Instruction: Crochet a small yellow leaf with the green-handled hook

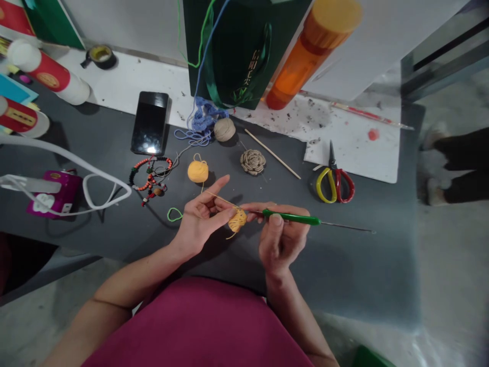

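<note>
Over the dark table (344, 265), my right grip (282, 239) is closed on the green crochet hook (291, 218), while my left grip (200, 219) pinches the yellow crochet piece (237, 220), keeping its yarn (221, 200) taut.

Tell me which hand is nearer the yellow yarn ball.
Left. The left hand is below the yellow yarn ball, apart from it; the right hand is farther, below and rightward.

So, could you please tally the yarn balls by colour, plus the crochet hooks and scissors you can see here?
Yellow yarn ball: 1
Tan yarn ball: 1
Crochet hook: 1
Scissors: 1
Total: 4
</note>
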Demonstrator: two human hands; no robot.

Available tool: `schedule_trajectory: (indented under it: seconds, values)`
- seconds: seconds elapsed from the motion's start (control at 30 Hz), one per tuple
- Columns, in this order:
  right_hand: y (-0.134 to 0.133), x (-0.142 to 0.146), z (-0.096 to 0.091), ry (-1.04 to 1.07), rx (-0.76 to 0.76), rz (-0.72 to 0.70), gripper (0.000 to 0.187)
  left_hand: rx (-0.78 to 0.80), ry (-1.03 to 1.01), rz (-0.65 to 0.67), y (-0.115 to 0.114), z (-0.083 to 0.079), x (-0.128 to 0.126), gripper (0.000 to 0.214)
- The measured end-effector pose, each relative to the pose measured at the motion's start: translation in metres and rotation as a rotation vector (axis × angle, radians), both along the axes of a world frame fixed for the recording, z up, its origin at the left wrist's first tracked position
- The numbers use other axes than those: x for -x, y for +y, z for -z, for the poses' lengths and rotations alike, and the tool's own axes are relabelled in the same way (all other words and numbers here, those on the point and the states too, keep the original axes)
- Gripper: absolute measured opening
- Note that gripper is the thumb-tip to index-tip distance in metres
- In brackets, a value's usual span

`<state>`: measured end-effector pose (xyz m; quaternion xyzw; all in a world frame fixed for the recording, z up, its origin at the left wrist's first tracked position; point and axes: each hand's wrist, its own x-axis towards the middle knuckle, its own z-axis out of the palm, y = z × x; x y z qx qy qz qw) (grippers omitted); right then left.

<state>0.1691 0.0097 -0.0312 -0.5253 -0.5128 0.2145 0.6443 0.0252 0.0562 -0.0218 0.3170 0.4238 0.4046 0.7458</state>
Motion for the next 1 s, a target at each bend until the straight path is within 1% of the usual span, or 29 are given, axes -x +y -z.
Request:
schedule_trajectory:
  seconds: [0.1,0.17,0.27,0.4,0.63,0.83,1.0]
  values:
    - [0.0004,0.0005,0.0003,0.0,-0.007,0.0,0.005,0.02,-0.017,0.003,0.0005,-0.0001,-0.0002,0.065]
    - [0.001,0.0004,0.0008,-0.037,-0.024,-0.007,0.006,0.022,-0.024,0.004,0.0007,-0.0006,0.0,0.065]
    - [0.0015,0.0005,0.0005,-0.074,-0.044,0.001,0.008,0.016,0.007,0.012,0.0007,-0.0021,0.0006,0.065]
    - [0.0,0.0017,-0.0009,-0.002,-0.019,0.015,0.009,0.017,0.007,0.027,0.0007,-0.003,0.0012,0.066]
    - [-0.0023,0.0016,-0.0008,0.126,0.035,-0.017,0.01,0.031,-0.064,0.04,0.0014,-0.0018,0.0011,0.067]
    - [-0.0018,0.0011,0.0008,0.115,0.005,-0.017,0.01,0.055,-0.057,0.028,0.0015,-0.001,0.0019,0.068]
    - [-0.0014,0.001,0.0001,0.063,0.007,0.0,0.011,0.057,-0.05,0.016,0.0022,-0.0019,0.0016,0.063]
